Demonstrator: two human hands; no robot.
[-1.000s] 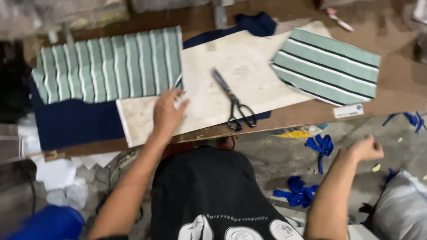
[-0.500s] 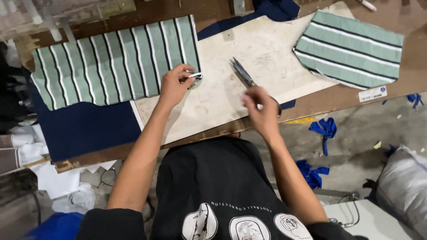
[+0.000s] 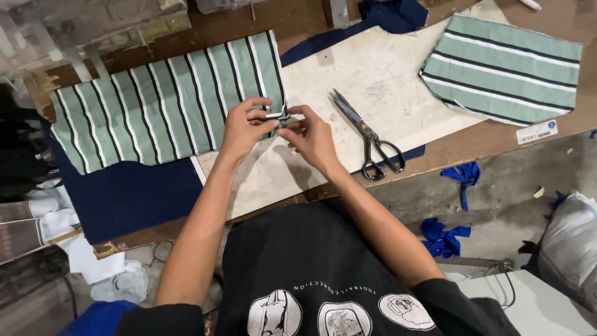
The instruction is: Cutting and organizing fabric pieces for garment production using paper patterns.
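Far left, a dark navy cloth (image 3: 124,196) is spread on the wooden tabletop (image 3: 205,28). On it lies a green striped fabric panel (image 3: 161,106), flat, stripes running up and away.

Left hand (image 3: 244,127) rests at the panel's right lower corner, fingers (image 3: 258,115) curled narrow and pinching a small pale piece (image 3: 278,116), too small to tell what it is. Right hand (image 3: 311,137) meets it from the other side, fingertips touching the same small piece, also pinched close. Both hands are over the edge where the striped panel meets a pale marbled board (image 3: 373,87).

Black-handled scissors (image 3: 370,137) lie on the board just right of the right hand, blades closed, untouched.

Far right, a second green striped piece (image 3: 504,68), folded, sits partly on the board. A white label (image 3: 536,132) lies below it. Blue scraps (image 3: 444,236) are on the floor.
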